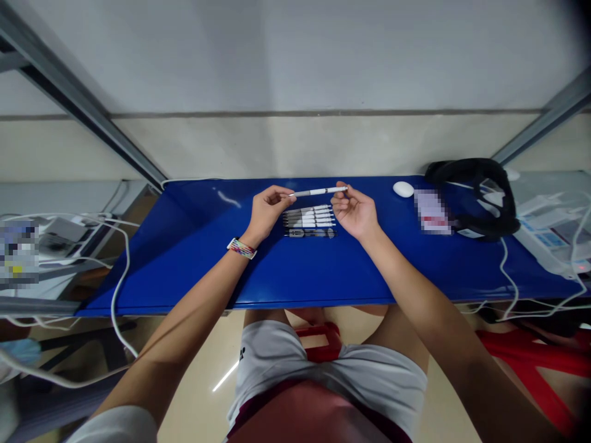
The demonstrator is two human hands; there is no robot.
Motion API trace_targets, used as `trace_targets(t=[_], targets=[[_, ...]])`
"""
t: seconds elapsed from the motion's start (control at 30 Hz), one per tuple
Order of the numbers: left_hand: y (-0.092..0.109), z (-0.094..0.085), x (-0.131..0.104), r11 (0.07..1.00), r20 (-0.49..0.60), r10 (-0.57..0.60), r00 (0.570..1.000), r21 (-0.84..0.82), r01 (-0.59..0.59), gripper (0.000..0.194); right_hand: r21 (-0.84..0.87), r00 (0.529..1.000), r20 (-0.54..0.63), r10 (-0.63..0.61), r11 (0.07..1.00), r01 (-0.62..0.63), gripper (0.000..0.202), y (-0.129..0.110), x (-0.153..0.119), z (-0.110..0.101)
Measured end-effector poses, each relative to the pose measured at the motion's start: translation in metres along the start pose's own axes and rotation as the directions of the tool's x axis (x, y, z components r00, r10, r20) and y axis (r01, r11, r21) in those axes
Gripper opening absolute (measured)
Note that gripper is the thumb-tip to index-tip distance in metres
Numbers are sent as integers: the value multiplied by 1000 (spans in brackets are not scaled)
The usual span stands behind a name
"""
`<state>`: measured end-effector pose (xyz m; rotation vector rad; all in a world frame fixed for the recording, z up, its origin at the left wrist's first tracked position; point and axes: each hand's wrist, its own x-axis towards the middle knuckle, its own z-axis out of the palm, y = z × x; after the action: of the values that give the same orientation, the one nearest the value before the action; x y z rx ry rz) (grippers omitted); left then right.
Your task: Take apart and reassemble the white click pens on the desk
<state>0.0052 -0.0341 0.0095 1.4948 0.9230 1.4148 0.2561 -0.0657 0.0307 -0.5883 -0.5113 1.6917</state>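
Note:
A white pen (318,192) is stretched between my two hands, just above the blue table (194,258). My left hand (269,212) pinches its grey tip end, and a colourful band circles that wrist. At the other end, my right hand (354,209) holds the pen between thumb and forefinger, palm partly turned up. Right below the held pen, several white pens (314,216) lie side by side in a row. Nearest me in that row is a darker, black and clear pen (310,233).
To the right lie a white oval object (403,189), a blurred card or packet (433,211) and a black ring-shaped headset (503,197) with a cable. White devices (554,231) stand at the far right. Grey metal posts (92,117) and a loose white cable (124,271) are on the left.

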Motion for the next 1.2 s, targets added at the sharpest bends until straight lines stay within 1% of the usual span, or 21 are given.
trace_targets(t=[0.07, 0.23, 0.33, 0.47, 0.53, 0.63, 0.73, 0.83, 0.93, 1.2], targets=[[0, 0, 0, 1000, 8, 0, 1000, 3, 0, 22, 25, 1000, -1, -5, 1000, 5, 4, 2, 0, 1], [3, 2, -1, 1000, 15, 0, 1000, 0, 0, 22, 91, 1000, -7, -17, 996, 17, 9, 5, 1, 2], [5, 2, -1, 1000, 9, 1, 1000, -8, -1, 23, 80, 1000, -18, -13, 997, 14, 8, 5, 2, 1], [5, 1, -1, 999, 5, 5, 1000, -32, -5, 23, 90, 1000, -7, -7, 996, 8, 16, 5, 1, 2], [4, 1, 0, 999, -1, 8, 1000, -34, -8, 23, 72, 1000, -2, -4, 997, 5, 12, 3, 0, 3], [5, 2, -1, 1000, 4, 3, 1000, -21, -3, 24, 56, 1000, -24, -2, 998, 3, 5, 2, -1, 4], [6, 3, -1, 1000, 9, 1, 1000, -10, -1, 24, 80, 1000, -26, -4, 997, 7, 11, 1, -3, 5], [7, 3, -2, 1000, 2, 0, 1000, 1, 0, 24, 44, 1000, -15, -13, 999, 14, 16, 1, -4, 5], [8, 2, -2, 1000, 4, -6, 1000, 3, 6, 25, 1, 999, -34, -28, 1000, 28, 13, 1, -3, 4], [8, 3, -2, 1000, 10, -12, 1000, 7, 12, 26, 27, 999, -33, -29, 999, 30, 9, 2, -2, 3]])
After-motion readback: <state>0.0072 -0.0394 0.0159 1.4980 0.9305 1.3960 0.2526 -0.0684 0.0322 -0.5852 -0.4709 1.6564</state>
